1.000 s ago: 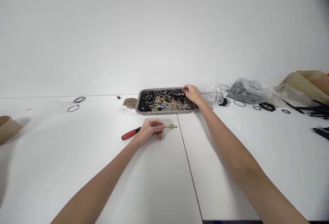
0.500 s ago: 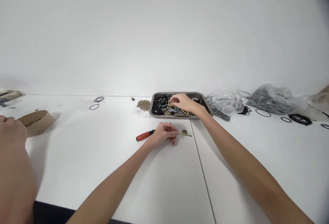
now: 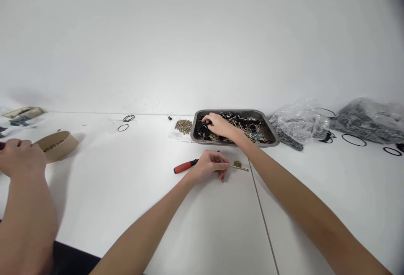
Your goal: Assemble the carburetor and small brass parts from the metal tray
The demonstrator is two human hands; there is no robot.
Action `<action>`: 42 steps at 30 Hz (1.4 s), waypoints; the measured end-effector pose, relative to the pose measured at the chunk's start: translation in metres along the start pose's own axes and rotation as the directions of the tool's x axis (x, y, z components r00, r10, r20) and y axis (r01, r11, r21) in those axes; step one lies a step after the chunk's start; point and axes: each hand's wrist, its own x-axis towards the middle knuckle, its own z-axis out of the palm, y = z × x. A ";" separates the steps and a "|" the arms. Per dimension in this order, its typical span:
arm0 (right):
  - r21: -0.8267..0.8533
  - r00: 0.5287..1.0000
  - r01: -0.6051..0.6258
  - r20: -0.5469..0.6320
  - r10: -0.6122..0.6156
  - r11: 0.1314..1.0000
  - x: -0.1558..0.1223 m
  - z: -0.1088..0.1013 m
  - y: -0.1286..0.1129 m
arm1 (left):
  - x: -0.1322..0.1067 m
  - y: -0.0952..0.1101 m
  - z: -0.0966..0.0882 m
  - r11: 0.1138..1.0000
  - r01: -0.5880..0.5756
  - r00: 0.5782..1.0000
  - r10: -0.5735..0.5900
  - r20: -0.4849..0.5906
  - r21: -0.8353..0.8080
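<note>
My left hand [image 3: 208, 166] rests on the white table with its fingers closed round a thin brass rod [image 3: 240, 167] that sticks out to the right, beside a small brass disc [image 3: 237, 164]. A red-handled screwdriver [image 3: 185, 166] lies just behind that hand. My right hand [image 3: 218, 125] reaches into the left part of a metal tray [image 3: 272, 139] heaped with black and brass small parts, fingers curled down among them. What they hold, if anything, is hidden.
A pile of small brass pieces [image 3: 183, 126] lies left of the tray. Clear bags of dark parts [image 3: 293, 126] and black rings [image 3: 354, 140] sit to the right. Another person's hand [image 3: 19, 157] and a round tan box [image 3: 57, 144] are at the left. A table seam [image 3: 263, 220] runs forward.
My right hand has moved from the tray's right end to its left part. The view has swung left, bringing another person's arm and the tan box into sight. My left hand has stayed on the rod.
</note>
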 end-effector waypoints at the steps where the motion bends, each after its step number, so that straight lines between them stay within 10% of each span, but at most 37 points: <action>1: -0.022 0.999 0.038 -0.028 -0.039 0.999 0.000 0.002 0.001 | 0.000 0.000 0.000 1.000 -0.004 1.000 0.004 0.002 -0.002; 20: 0.257 0.990 -0.087 -0.089 0.114 0.962 0.002 -0.002 -0.001 | 0.000 0.003 0.002 0.999 -0.031 1.000 0.031 0.003 0.007; 28: 0.077 0.895 -0.036 0.447 -0.002 0.996 -0.009 -0.033 -0.012 | -0.003 0.008 0.003 1.000 -0.005 1.000 0.005 -0.004 0.024; 42: 0.211 0.986 -0.099 0.149 0.068 0.973 -0.006 -0.028 0.005 | -0.005 0.014 0.006 1.000 -0.001 1.000 0.001 0.012 0.025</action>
